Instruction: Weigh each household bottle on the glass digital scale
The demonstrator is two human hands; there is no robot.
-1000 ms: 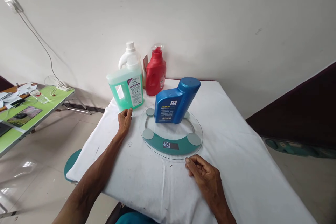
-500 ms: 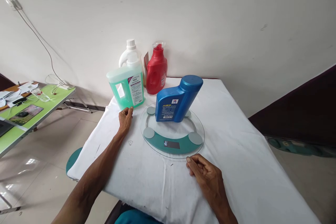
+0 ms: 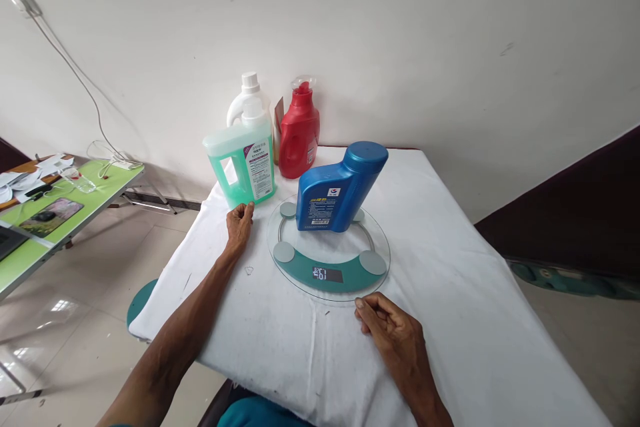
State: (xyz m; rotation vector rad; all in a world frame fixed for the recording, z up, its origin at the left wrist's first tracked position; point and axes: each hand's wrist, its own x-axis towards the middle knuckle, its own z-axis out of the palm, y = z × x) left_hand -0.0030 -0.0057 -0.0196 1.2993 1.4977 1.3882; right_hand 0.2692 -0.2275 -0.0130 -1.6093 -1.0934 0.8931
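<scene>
A blue plastic bottle (image 3: 325, 200) with a slanted neck and blue cap stands on a round glass scale (image 3: 327, 273). Lit digits show on the scale's display (image 3: 327, 274). My left hand (image 3: 240, 225) rests on the white cloth left of the scale, fingers curled in and nothing visible in them. Just behind it stands a jug of green liquid (image 3: 240, 170) with a printed label. By the scale's near right edge lies my right hand (image 3: 393, 327), thumb against the bent fingers, with nothing seen in the pinch.
Against the wall stand a red bottle (image 3: 300, 133) and a white bottle (image 3: 249, 90). White cloth (image 3: 465, 293) covers the table. To the left is a green table (image 3: 107, 180) with papers, a mouse and a clear bottle. A teal stool (image 3: 140, 303) shows beneath the cloth's left edge.
The scale's display now shows larger, brighter digits where only a small mark was lit. Both hands and the bottles have stayed in place; the view has shifted very slightly.
</scene>
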